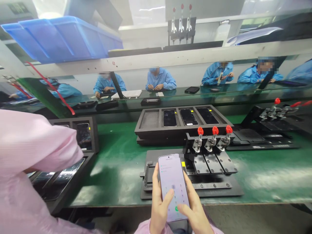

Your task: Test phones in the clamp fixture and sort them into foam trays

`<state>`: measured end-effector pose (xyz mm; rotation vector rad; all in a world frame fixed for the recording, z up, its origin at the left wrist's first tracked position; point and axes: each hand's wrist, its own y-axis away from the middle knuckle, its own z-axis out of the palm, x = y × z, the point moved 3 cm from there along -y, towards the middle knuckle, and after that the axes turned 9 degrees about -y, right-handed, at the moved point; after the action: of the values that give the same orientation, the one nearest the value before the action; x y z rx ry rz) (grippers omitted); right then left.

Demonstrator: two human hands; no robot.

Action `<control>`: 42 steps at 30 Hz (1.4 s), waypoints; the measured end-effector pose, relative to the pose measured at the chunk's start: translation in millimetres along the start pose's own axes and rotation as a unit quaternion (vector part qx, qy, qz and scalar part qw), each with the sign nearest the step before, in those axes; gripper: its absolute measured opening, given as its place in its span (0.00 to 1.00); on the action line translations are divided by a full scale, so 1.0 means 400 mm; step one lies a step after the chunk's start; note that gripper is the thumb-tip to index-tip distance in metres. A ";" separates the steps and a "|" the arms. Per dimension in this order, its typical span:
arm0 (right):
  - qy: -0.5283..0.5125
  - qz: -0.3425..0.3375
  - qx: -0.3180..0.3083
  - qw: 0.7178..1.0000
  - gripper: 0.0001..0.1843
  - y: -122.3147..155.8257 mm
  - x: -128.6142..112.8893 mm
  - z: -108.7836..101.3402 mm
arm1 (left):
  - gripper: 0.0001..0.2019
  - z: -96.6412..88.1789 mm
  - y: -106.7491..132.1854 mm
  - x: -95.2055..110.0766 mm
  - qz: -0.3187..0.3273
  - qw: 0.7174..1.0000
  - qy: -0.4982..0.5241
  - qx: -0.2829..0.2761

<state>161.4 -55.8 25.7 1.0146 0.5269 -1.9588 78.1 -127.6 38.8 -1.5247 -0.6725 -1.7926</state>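
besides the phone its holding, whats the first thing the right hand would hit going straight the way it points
Probably the black clamp fixture on the green table, just beyond the phone. Depth is unclear in this single view, so the right hand might pass above it.

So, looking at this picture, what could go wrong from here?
The phone sits between the left hand and right hand near the green table's front edge; a slip might bang it on the clamp fixture. The right thumb is beside the green call button, so a stray tap could place a call. A co-worker's pink sleeve overlaps the tray at the picture's left and might brush its phones.
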 end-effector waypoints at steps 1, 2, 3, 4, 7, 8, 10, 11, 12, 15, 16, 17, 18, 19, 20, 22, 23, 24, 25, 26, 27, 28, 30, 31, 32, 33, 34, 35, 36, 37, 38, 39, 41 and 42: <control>-0.017 0.006 -0.005 1.000 0.39 0.001 -0.002 0.002 | 0.34 -0.001 0.000 -0.001 0.000 1.000 -0.018 0.004; -0.029 0.010 -0.006 1.000 0.39 0.001 -0.004 0.002 | 0.34 -0.002 0.000 -0.001 0.003 0.999 -0.036 0.010; -0.035 0.011 -0.003 0.999 0.39 0.002 -0.006 0.002 | 0.34 -0.003 0.000 -0.001 0.008 0.999 -0.050 0.016; -0.037 0.013 0.002 0.999 0.39 0.002 -0.006 0.000 | 0.34 -0.004 0.000 -0.001 0.010 0.998 -0.061 0.021; -0.041 0.022 0.007 0.999 0.40 0.002 0.002 -0.008 | 0.34 -0.005 -0.002 -0.004 0.004 0.996 -0.079 0.028; -0.042 0.025 0.006 0.999 0.40 0.002 0.006 -0.012 | 0.34 -0.006 -0.003 -0.005 0.002 0.996 -0.082 0.029; -0.041 0.030 0.004 0.999 0.41 0.000 0.016 -0.021 | 0.34 -0.008 -0.004 -0.009 0.001 0.995 -0.090 0.032; -0.040 0.031 0.003 0.999 0.41 0.000 0.020 -0.024 | 0.34 -0.009 -0.005 -0.010 0.001 0.995 -0.094 0.035; -0.039 0.032 0.002 0.999 0.41 -0.001 0.023 -0.026 | 0.33 -0.010 -0.005 -0.012 0.001 0.995 -0.097 0.038; -0.038 0.035 0.011 0.999 0.40 -0.003 0.025 -0.028 | 0.34 -0.012 -0.003 -0.013 0.006 0.997 -0.070 0.032; -0.038 0.036 0.018 0.998 0.39 -0.004 0.022 -0.027 | 0.35 -0.010 -0.001 -0.011 0.013 0.999 -0.044 0.017; -0.039 0.039 0.026 0.998 0.39 -0.004 0.019 -0.025 | 0.36 -0.008 0.000 -0.009 0.020 1.000 -0.010 -0.007; -0.046 0.042 0.031 0.998 0.38 -0.005 0.015 -0.023 | 0.38 -0.004 0.003 -0.006 0.027 0.999 0.028 -0.037; -0.058 0.045 0.031 0.997 0.38 -0.005 0.011 -0.019 | 0.41 -0.001 0.005 -0.002 0.032 0.995 0.065 -0.067; -0.073 0.047 0.027 0.996 0.38 -0.005 0.006 -0.015 | 0.43 0.001 0.007 0.000 0.033 0.991 0.094 -0.091; -0.099 0.048 0.014 0.994 0.39 -0.005 -0.004 -0.008 | 0.44 0.000 0.010 0.001 0.023 0.986 0.120 -0.112; -0.104 0.050 0.011 0.993 0.39 -0.004 -0.007 -0.006 | 0.44 -0.003 0.010 -0.001 0.018 0.987 0.116 -0.108; -0.103 0.052 0.012 0.993 0.39 -0.004 -0.009 -0.004 | 0.44 -0.006 0.010 -0.003 0.016 0.989 0.104 -0.105; -0.096 0.055 0.016 0.994 0.39 -0.004 -0.010 -0.004 | 0.43 -0.009 0.009 -0.005 0.016 0.990 0.092 -0.106; -0.087 0.058 0.020 0.994 0.39 -0.003 -0.009 -0.005 | 0.42 -0.011 0.009 -0.007 0.021 0.990 0.086 -0.110; -0.079 0.057 0.022 0.995 0.39 -0.003 -0.009 -0.005 | 0.42 -0.013 0.008 -0.008 0.028 0.989 0.086 -0.118; -0.075 0.055 0.020 0.995 0.38 -0.003 -0.009 -0.005 | 0.42 -0.013 0.008 -0.009 0.035 0.988 0.089 -0.125; -0.079 0.045 0.005 0.996 0.38 -0.002 -0.008 -0.004 | 0.41 -0.012 0.008 -0.009 0.044 0.986 0.099 -0.129; -0.084 0.041 -0.003 0.996 0.38 -0.001 -0.008 -0.003 | 0.41 -0.011 0.009 -0.008 0.046 0.986 0.104 -0.125; -0.090 0.038 -0.009 0.995 0.38 -0.001 -0.008 -0.002 | 0.41 -0.009 0.010 -0.007 0.044 0.985 0.111 -0.122; -0.095 0.039 -0.012 0.995 0.38 -0.001 -0.008 -0.002 | 0.42 -0.006 0.011 -0.005 0.038 0.985 0.123 -0.118; -0.099 0.042 -0.012 0.994 0.39 -0.001 -0.008 -0.001 | 0.43 -0.003 0.012 -0.003 0.030 0.983 0.140 -0.114; -0.102 0.046 -0.011 0.994 0.39 -0.001 -0.008 -0.001 | 0.44 0.001 0.014 0.000 0.021 0.981 0.160 -0.112; -0.104 0.051 -0.011 0.993 0.39 -0.001 -0.009 0.000 | 0.44 0.004 0.015 0.004 0.013 0.978 0.176 -0.107; -0.105 0.053 -0.011 0.993 0.39 -0.002 -0.010 0.002 | 0.44 0.007 0.016 0.008 0.011 0.977 0.185 -0.101; -0.105 0.054 -0.013 0.993 0.40 -0.002 -0.012 0.004 | 0.44 0.009 0.016 0.012 0.013 0.977 0.188 -0.096; -0.104 0.051 -0.016 0.993 0.40 -0.003 -0.014 0.006 | 0.43 0.010 0.016 0.015 0.017 0.978 0.187 -0.093; -0.099 0.044 -0.018 0.994 0.39 -0.005 -0.020 0.010 | 0.42 0.013 0.015 0.021 0.025 0.978 0.184 -0.092; -0.095 0.043 -0.017 0.994 0.39 -0.005 -0.022 0.011 | 0.42 0.013 0.015 0.022 0.025 0.978 0.184 -0.093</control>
<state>160.3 -53.5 35.4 0.8049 0.4025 -1.9390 85.3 -128.8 48.1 -1.2599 -0.2901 -2.0704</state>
